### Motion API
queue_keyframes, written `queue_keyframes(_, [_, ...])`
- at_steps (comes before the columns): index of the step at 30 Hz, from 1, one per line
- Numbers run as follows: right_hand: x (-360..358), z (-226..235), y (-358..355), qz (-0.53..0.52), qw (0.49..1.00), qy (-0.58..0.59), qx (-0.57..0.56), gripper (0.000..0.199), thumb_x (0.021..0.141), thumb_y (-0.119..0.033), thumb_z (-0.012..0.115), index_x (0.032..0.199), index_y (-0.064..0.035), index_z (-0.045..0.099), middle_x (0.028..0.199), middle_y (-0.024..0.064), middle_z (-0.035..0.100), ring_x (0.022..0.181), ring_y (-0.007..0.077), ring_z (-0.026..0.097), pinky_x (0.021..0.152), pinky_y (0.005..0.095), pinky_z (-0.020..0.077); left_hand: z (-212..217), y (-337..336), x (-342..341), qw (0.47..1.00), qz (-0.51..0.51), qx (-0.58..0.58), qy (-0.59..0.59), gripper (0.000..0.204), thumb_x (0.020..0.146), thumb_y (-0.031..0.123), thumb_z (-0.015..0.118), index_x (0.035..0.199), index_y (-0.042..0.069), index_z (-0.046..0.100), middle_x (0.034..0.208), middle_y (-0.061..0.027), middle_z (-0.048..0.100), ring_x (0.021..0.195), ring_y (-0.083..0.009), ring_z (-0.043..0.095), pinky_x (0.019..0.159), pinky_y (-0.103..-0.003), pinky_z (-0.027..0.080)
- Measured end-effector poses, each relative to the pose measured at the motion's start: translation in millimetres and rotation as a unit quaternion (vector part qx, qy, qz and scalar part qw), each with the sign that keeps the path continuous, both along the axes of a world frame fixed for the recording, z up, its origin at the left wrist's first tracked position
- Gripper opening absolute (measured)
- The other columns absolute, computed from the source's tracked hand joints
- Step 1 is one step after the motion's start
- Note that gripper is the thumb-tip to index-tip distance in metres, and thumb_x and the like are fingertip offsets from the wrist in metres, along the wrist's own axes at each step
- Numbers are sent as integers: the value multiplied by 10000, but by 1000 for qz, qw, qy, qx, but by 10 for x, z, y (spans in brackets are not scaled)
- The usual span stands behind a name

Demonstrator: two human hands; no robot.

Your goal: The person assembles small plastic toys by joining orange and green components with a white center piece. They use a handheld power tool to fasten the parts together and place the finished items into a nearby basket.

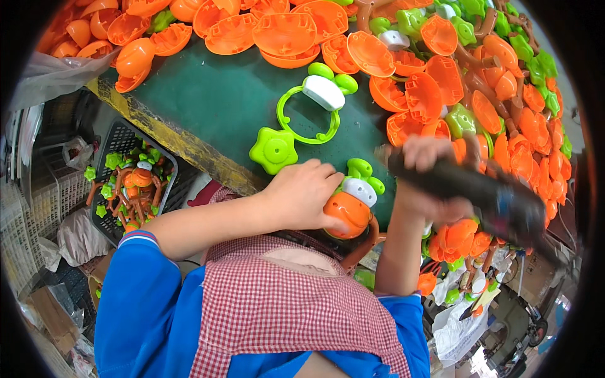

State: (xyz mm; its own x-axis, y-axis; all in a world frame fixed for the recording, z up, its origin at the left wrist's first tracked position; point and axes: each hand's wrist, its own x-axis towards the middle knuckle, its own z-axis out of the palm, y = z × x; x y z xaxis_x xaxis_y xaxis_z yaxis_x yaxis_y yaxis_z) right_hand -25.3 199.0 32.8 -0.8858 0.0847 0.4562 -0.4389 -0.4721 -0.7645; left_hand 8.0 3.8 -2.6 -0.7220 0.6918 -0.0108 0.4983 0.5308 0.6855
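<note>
"What's all around?"

"Lots of orange shells [285, 33]! They pile up along the far side of the green bench [208, 94] and down the right. Brown sticks [364, 14] poke out too. Past the left grip [305, 196] sit a green star [273, 150] and a green ring [281, 113] with a white block [324, 92] on it. A dark crate [121, 133] full of parts is down on the left."

"Where's the orange toy [348, 211]?"

"By the bench's near edge, in front of the checked apron [283, 302]. The left grip is closed on its left side and hides a bit."

"Which way does it point?"

"Its green knobs point away from the person. Its long way leans a little right."

"And the right grip [423, 200]?"

"Wrapped around a dark tool [485, 195]. It's blurry. It slants, thin tip up on the left, and blocks some shells. The tip is apart from the toy."
</note>
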Motion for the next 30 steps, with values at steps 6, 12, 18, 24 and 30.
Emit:
queue_keyframes(6, [-430,-449,-129,-183,977,-25,108,845,842,-592,648,1350,7,336,804,140,598,687,199,573,631,355,496,-69,60,-535,969,81,15,234,158,735,164,722,867,81,699,907,-18,651,873,-207,597,807,-363,459])
queue_keyframes(12, [154,208,31,-41,998,35,-21,957,800,-752,560,1463,-104,320,795,72,539,705,200,531,730,383,432,-62,191,-504,964,80,177,179,162,730,185,748,859,93,716,852,17,676,856,-189,607,809,-353,438])
queue_keyframes(18, [647,362,22,-53,998,31,18,1013,778,-780,567,1479,-93,317,784,44,527,673,179,515,713,365,428,-8,294,-192,933,6,203,297,100,673,206,698,704,145,625,747,40,570,827,-143,570,801,-324,420])
queue_keyframes(24, [920,406,-54,-104,994,17,7,1092,726,-828,568,1490,-111,262,774,60,571,647,205,558,683,382,468,90,180,-97,939,-56,165,297,171,686,243,728,759,132,620,783,31,585,810,-140,583,764,-338,393])
queue_keyframes(30, [1009,411,-83,-99,995,20,22,1090,715,-813,595,1486,-113,271,758,56,570,647,203,563,671,379,468,111,212,-37,925,-75,133,347,177,695,268,706,726,143,585,749,44,538,770,-124,553,794,-344,386])
